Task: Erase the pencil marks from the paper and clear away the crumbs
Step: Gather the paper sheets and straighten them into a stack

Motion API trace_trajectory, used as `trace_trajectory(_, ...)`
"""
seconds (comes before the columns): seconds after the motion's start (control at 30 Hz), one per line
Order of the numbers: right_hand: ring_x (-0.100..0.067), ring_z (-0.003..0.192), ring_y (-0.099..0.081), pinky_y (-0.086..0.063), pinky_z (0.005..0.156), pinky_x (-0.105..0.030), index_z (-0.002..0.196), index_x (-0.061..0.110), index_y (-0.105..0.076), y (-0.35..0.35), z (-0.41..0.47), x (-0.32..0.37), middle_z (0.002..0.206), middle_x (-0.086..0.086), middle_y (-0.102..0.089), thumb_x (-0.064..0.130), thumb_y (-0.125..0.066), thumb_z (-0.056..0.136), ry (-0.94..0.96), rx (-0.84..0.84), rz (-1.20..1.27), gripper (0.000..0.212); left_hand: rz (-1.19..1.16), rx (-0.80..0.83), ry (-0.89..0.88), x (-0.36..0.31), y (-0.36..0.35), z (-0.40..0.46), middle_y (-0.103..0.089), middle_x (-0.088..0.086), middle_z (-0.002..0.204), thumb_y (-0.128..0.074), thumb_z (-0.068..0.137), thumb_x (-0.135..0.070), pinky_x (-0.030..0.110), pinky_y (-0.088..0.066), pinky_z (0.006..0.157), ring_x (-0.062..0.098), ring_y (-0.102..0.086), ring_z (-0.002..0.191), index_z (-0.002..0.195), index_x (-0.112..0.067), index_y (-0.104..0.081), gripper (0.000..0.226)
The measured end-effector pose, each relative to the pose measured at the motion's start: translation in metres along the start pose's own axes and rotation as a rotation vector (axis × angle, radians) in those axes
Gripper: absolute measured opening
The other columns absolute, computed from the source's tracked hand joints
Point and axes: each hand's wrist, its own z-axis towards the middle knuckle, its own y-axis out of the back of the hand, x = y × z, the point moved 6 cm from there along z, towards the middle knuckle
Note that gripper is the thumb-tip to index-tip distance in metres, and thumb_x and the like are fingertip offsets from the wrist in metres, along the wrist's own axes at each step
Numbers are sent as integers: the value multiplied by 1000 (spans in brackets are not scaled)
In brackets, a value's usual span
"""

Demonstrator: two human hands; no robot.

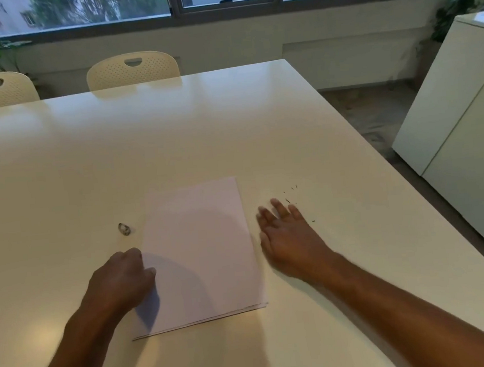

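Paper (200,254) | left hand (120,281) fingers curled at edge | right hand (286,238) fingers spread beside crumbs (290,196)

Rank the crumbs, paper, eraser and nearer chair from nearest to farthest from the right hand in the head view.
From the right hand:
1. Crumbs, just past its fingertips on the table.
2. Paper, beside it to the left; nearly as close as the crumbs.
3. Eraser, left of the paper.
4. Chair, across the table.
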Motion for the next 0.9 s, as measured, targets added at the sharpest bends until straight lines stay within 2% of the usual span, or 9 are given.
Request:
trace_trajectory(0.13, -25, 152, -8, -7, 120, -44, 153, 10, -30, 17, -5, -69, 162, -4, -26, 40, 10, 84, -238, -55, -79, 85, -30, 1, 17, 0, -4, -1, -55, 4, 96, -57, 94, -33, 34, -42, 69, 24, -58, 84, 93, -19, -55, 15)
trace_trajectory(0.2, -25, 151, -9, -8, 120, -43, 153, 10, -30, 24, -17, -76, 161, -4, -27, 43, 12, 82, -257, -81, -51, 89, -43, 0, 24, 1, -7, 1, -55, 5, 97, -57, 94, -33, 35, -45, 71, 25, -58, 85, 93, -18, -55, 15)
trace_trajectory(0.33, -22, 151, 13, 3, 122, -43, 158, 13, -5, 10, -55, -15, 165, -1, 5, 65, -5, 90, -43, -11, 80, 86, -68, 12, 49, 4, -10, 3, -57, 6, 100, -59, 93, -33, 37, -48, 74, 26, -59, 85, 96, -19, -56, 15)
trace_trajectory(0.4, -20, 148, 24, 9, 121, -44, 157, 14, 6, -1, -57, -16, 161, 0, 18, 71, -12, 90, -64, 6, 51, 90, -77, 13, 52, 4, -10, 3, -57, 7, 99, -59, 93, -33, 36, -47, 72, 26, -59, 84, 94, -19, -56, 14)
trace_trajectory(0.5, -23, 150, 17, 7, 122, -43, 157, 8, 3, 2, -30, -68, 165, -7, 10, 70, -7, 89, -259, -66, -4, 92, -88, 12, 53, 3, -10, 1, -56, 9, 98, -59, 94, -31, 36, -47, 71, 27, -58, 83, 91, -17, -56, 14)
trace_trajectory(0.6, -24, 152, 8, 2, 122, -42, 156, 5, -3, 11, -15, -116, 166, -11, -1, 56, -26, 99, -400, -126, 82, 80, -107, 3, 46, 2, -9, 0, -56, 9, 96, -59, 94, -28, 37, -47, 71, 28, -58, 82, 88, -17, -55, 13)
trace_trajectory(0.7, -22, 152, 5, 0, 123, -40, 157, 6, -5, 17, -34, -109, 166, -10, -3, 63, -31, 96, -366, -206, 195, 88, -120, 7, 45, 1, -10, 0, -54, 9, 97, -59, 94, -28, 36, -47, 71, 28, -59, 83, 90, -18, -55, 12)
trace_trajectory(0.83, -19, 148, 26, 8, 122, -45, 155, 14, 13, 6, -75, -40, 160, -1, 24, 87, -16, 80, -126, -51, 71, 109, -128, 6, 45, 3, -12, 1, -54, 9, 99, -59, 95, -29, 38, -49, 74, 29, -58, 84, 92, -18, -54, 13)
trace_trajectory(0.9, -18, 147, 27, 9, 121, -45, 155, 15, 14, 1, -67, -47, 160, 0, 25, 87, -12, 79, -150, -42, 14, 108, -129, 9, 46, 2, -12, 1, -55, 10, 102, -59, 95, -29, 38, -48, 74, 30, -59, 87, 97, -17, -55, 14)
